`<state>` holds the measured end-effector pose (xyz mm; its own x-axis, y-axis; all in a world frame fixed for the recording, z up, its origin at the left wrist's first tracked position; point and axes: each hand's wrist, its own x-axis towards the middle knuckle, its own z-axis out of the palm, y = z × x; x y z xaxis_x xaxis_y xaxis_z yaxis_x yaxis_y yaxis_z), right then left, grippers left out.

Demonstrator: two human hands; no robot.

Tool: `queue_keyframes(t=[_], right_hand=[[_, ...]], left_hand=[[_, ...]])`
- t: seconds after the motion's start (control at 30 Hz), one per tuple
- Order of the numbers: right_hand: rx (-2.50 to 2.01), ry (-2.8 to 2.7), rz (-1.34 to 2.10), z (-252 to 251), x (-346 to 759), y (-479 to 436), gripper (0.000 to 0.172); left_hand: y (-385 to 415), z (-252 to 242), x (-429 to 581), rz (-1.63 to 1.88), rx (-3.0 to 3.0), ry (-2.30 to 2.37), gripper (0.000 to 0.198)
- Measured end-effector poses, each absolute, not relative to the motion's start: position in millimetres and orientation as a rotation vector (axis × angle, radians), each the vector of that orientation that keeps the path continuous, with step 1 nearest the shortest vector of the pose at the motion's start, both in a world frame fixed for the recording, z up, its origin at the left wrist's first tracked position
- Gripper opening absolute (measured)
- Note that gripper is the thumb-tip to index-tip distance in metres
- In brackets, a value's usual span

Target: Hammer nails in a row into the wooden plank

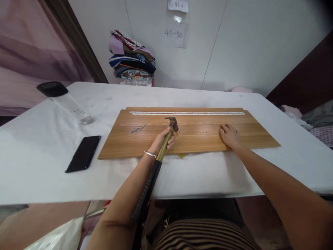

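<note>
My left hand [164,140] is wrapped round the upper handle of a claw hammer [162,149], close under its rusty head, and the black grip slants back toward my body. Below the hammer lies a wood-grain board [125,146]. A short row of small dark marks [194,132], nails or holes, runs along its middle; which they are I cannot make out. On the board's right part rests my right hand [230,136], fingers slightly bent and apart, with nothing visible in them. Several loose nails [138,129] lie in a small pile left of the hammer.
Two white strips with markings [187,113] lie along the board's far edge. On the white-covered table [39,149] to the left are a black phone [83,153] and a clear bottle with a black lid [69,102]. Folded clothes [132,59] are stacked behind the table by the wall.
</note>
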<state>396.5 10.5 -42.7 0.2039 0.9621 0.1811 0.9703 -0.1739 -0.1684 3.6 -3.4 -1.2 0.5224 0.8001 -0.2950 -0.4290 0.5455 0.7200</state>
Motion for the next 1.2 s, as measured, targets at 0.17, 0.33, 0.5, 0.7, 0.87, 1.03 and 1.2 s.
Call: queue_keyframes(t=[0.17,0.33,0.5,0.7,0.87,1.03,1.2], right_hand=[[-2.259,-1.856,-0.070,-42.4,396.8,10.3,0.055],[-2.270,-1.845,-0.055,-41.4,395.0,9.5,0.055],[-2.253,-1.851,-0.051,-42.5,396.3,10.2,0.054],[-2.271,-1.841,-0.069,-43.3,396.5,10.9,0.052],[-2.278,-1.863,-0.073,-43.1,396.6,10.7,0.053],[-2.290,-1.849,-0.064,-40.8,394.9,10.3,0.054],[-2.296,-1.847,-0.037,-39.0,393.9,10.0,0.056]], left_hand=[[-3.8,-0.7,4.3,0.789,0.621,0.706,0.038],[-4.3,1.6,4.3,0.800,0.640,0.688,0.039],[-3.3,-0.5,4.6,0.799,0.623,0.690,0.039],[-4.5,2.8,3.8,0.801,0.628,0.681,0.038],[-5.7,5.9,5.0,0.807,0.631,0.720,0.041],[-5.8,5.8,5.2,0.783,0.625,0.722,0.039],[-5.4,4.8,4.2,0.809,0.628,0.689,0.036]])
